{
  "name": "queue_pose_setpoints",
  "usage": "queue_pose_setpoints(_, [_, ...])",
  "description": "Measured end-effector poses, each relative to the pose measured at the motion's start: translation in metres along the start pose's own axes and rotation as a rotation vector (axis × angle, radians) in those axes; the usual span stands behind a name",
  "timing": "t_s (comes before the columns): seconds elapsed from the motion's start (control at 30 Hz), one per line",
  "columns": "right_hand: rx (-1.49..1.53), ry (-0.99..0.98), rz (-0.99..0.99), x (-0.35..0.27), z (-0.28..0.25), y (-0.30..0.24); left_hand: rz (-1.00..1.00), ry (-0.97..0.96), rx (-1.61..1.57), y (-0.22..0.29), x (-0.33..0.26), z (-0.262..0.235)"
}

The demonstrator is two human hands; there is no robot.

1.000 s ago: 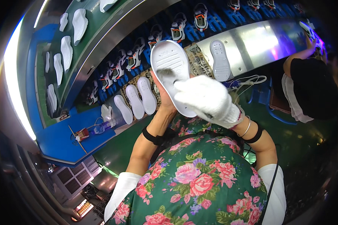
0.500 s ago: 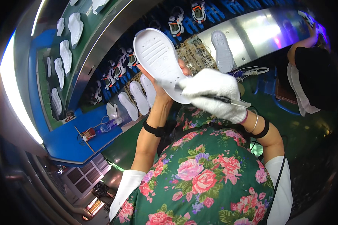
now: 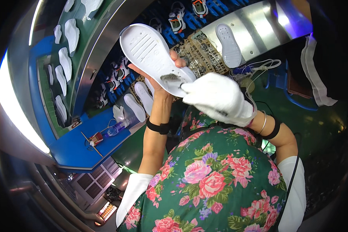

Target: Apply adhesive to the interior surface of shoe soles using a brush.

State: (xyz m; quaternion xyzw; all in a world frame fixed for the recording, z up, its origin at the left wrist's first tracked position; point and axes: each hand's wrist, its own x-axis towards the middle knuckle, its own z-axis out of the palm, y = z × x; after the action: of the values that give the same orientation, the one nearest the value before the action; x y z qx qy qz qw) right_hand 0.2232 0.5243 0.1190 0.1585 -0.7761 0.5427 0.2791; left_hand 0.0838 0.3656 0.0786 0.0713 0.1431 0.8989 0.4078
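Observation:
A white shoe sole (image 3: 145, 48) is tilted up in front of me, its grooved face with small holes toward me. My left hand (image 3: 176, 60) is bare and closed around it from behind, fingertips showing over the right edge. My right hand (image 3: 216, 96), in a white knit glove, is closed on a brush (image 3: 171, 78). The brush's dark, blurred bristles lie against the lower part of the sole. Most of the handle is hidden by the glove, and a thin pale tube runs by the wrist.
More white soles (image 3: 134, 107) stand left of my forearm; another sole (image 3: 229, 45) lies on the metal ledge. Shoe uppers (image 3: 177, 19) hang on blue holders behind. A bottle (image 3: 118, 127) and a reddish container (image 3: 96, 138) are on the blue table. White cables (image 3: 259, 65) loop at right.
The sole and my left hand have shifted left and slightly up. The brush's bristles have moved left across the lower sole. A co-worker at the far right has gone out of view.

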Motion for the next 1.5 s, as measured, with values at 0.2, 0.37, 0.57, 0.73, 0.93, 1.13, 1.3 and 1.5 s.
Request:
queue_pose_setpoints(0.2, [0.475, 0.122, 0.433, -0.006, 0.002, 0.000, -0.055, 0.064, 0.065, 0.007, 0.002, 0.001])
queue_pose_setpoints(0.37, [-0.035, -0.024, -0.044, -0.001, 0.003, 0.002, -0.176, 0.157, 0.350, 0.013, 0.008, 0.001])
queue_pose_setpoints(0.57, [0.364, -0.126, 0.172, -0.001, -0.002, -0.001, -0.352, 0.042, 0.286, 0.023, 0.015, -0.013])
queue_pose_setpoints(0.73, [-0.121, -0.272, -0.143, -0.001, 0.003, 0.002, -0.546, -0.052, 0.176, 0.024, 0.017, -0.023])
queue_pose_setpoints(0.93, [0.238, -0.220, -0.032, 0.003, 0.002, 0.006, -0.729, 0.119, 0.277, 0.027, 0.014, -0.022])
queue_pose_setpoints(1.13, [0.368, -0.308, 0.330, 0.005, -0.006, 0.007, -0.723, 0.126, 0.309, 0.025, 0.014, -0.027])
queue_pose_setpoints(1.3, [0.407, 0.084, 0.577, 0.015, -0.018, 0.012, -0.323, 0.323, 0.174, 0.004, -0.001, -0.023])
queue_pose_setpoints(1.5, [0.120, 0.028, 0.314, 0.022, -0.025, 0.030, -0.224, 0.510, 0.217, -0.018, -0.024, -0.016])
